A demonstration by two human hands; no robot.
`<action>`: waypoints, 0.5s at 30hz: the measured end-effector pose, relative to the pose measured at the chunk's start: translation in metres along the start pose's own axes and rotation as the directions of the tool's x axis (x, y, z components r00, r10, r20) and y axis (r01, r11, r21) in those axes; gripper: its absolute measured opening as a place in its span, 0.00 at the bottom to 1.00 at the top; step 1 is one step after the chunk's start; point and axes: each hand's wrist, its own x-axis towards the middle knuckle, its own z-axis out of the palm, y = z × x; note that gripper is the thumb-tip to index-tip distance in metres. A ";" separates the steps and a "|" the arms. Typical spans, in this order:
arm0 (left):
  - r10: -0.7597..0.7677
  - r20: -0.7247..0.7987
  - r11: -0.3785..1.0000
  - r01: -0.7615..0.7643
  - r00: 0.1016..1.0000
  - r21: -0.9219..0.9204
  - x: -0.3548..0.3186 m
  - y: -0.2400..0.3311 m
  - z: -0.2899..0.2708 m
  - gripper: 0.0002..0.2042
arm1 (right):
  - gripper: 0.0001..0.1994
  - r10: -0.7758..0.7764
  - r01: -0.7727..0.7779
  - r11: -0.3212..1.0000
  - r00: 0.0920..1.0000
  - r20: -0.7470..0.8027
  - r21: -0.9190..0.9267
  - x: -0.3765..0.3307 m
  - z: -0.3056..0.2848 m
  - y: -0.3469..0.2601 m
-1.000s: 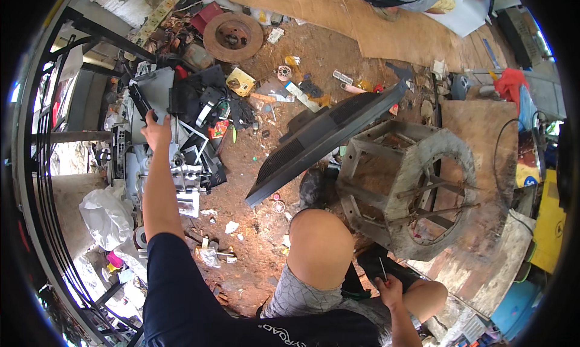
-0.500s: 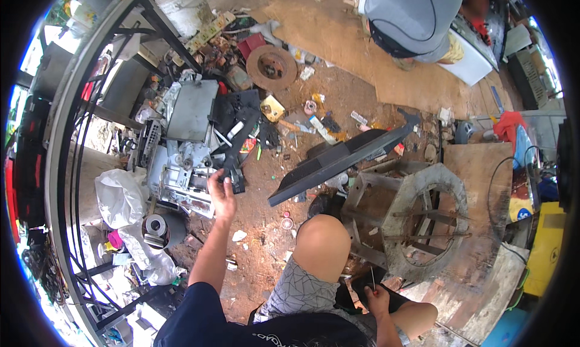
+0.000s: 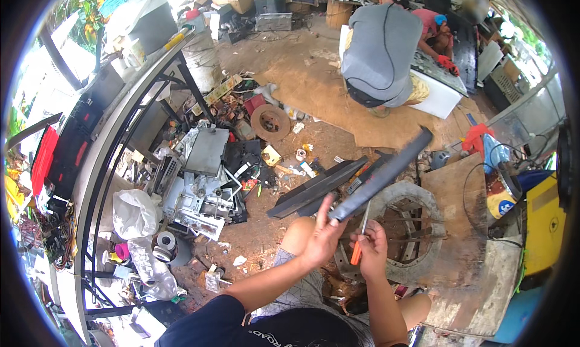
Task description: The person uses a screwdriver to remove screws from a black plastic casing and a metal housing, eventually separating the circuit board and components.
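My left hand grips the near end of a long dark plastic bar, which slants up and away to the right; its index finger sticks out. Close beside it on the right, my right hand is closed round a screwdriver with an orange handle. The screwdriver's thin shaft points up, near the bar's lower end. Beyond my knee lies a black flat panel on the ground. Below the bar stands a grey metal frame with a round opening.
At left, metal and plastic scrap is heaped beside a white sack and a black rack. A rusty disc lies further off. Two people work at the back right, one in a grey shirt. A yellow case stands at right.
My left hand has come from the scrap heap to the middle, now holding the dark bar. My right hand has risen from my lap with the screwdriver. The view has tilted up.
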 end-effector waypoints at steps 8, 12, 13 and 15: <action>-0.012 0.133 0.829 -0.064 0.991 0.556 -0.030 -0.034 0.033 0.30 | 0.16 -0.127 0.134 0.987 0.989 0.079 -0.090 -0.046 -0.020 -0.008; 0.040 0.109 0.893 -0.085 0.993 0.443 -0.027 -0.036 0.029 0.23 | 0.32 0.031 0.023 0.966 0.979 -0.202 0.258 -0.074 -0.050 -0.047; -0.013 0.116 0.884 -0.043 0.993 0.465 -0.027 -0.035 0.018 0.21 | 0.39 -0.121 0.201 0.950 0.942 -0.313 0.238 -0.070 -0.078 -0.043; 0.089 0.234 0.698 -0.228 0.968 0.679 -0.026 -0.043 0.005 0.19 | 0.41 -0.298 0.374 0.919 0.866 -0.402 0.123 -0.065 -0.097 -0.082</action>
